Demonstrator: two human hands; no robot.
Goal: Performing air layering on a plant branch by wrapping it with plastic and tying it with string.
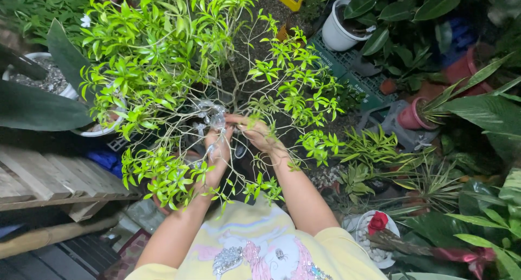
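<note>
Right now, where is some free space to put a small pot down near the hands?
The wooden pallet to the left of the left hand has bare slats. Around the right hand leafy branches crowd everything, and the ground on the right is packed with potted plants.

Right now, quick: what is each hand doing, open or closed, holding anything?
Left hand: closed on a clear plastic strip among the shrub's branches.
Right hand: fingers pinched at the same strip; whether it grips it cannot be told.

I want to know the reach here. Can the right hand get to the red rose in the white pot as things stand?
Probably yes. The right hand is up among the thin branches, but the red rose in the white pot lies low beside the right elbow, with little between them.
</note>
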